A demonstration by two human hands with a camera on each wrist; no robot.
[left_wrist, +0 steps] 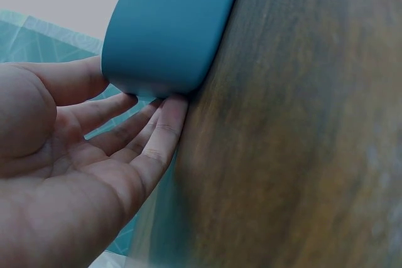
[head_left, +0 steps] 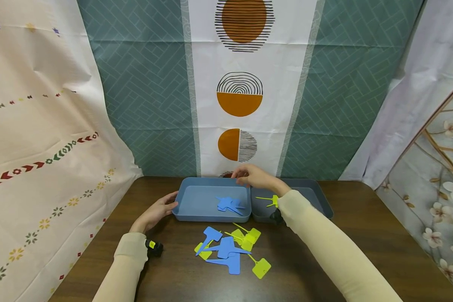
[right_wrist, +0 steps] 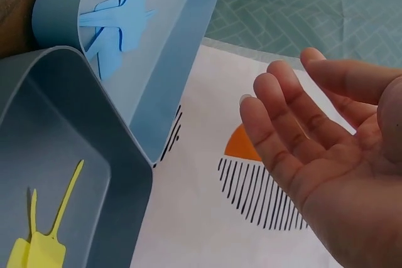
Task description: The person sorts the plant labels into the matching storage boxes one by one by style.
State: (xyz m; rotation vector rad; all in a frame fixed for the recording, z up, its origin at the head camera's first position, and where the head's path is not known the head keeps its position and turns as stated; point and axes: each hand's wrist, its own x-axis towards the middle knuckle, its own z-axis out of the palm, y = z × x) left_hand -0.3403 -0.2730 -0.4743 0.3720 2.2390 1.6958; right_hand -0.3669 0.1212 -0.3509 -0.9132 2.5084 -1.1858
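Note:
My left hand [head_left: 155, 214] touches the left end of a light blue tray [head_left: 194, 202]. In the left wrist view its fairly straight fingers [left_wrist: 164, 127] rest against the tray's end wall, the thumb near the rim. Over the tray's back right edge hovers my right hand [head_left: 253, 175], fingers loosely bent with nothing between them, as the right wrist view shows. Several blue T-shaped plant labels [head_left: 230, 204] lie in the light blue tray's right part. A darker grey tray [head_left: 310, 196] stands beside it, holding yellow plant labels [right_wrist: 47, 249], partly hidden by my right forearm in the head view.
In front of the trays, blue plant labels [head_left: 233, 264] and yellow plant labels [head_left: 262, 268] lie in a loose, overlapping pile on the dark wooden table [head_left: 294, 268]. A patterned green and white curtain [head_left: 147, 105] hangs right behind the trays, with other cloths at both sides.

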